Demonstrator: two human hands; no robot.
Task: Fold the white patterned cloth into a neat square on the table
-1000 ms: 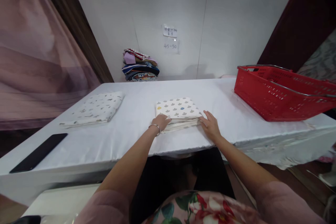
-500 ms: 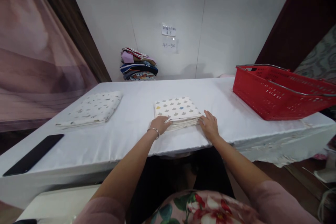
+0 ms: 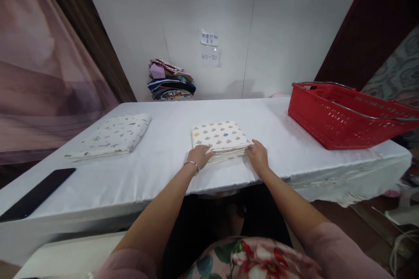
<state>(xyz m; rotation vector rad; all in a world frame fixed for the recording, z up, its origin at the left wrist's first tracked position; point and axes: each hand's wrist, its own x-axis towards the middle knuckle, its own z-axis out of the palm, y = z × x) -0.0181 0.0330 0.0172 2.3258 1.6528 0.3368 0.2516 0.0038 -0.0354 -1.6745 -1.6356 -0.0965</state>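
Since the folded white, grey-printed cloth between them looks soft, light, the half-curled left hand and right hand rightly pinch its near corners.

Site: apparently a makeshift workroom; handwritten wall signs, stacked folded fabrics, cloth-covered table, red shopping basket.
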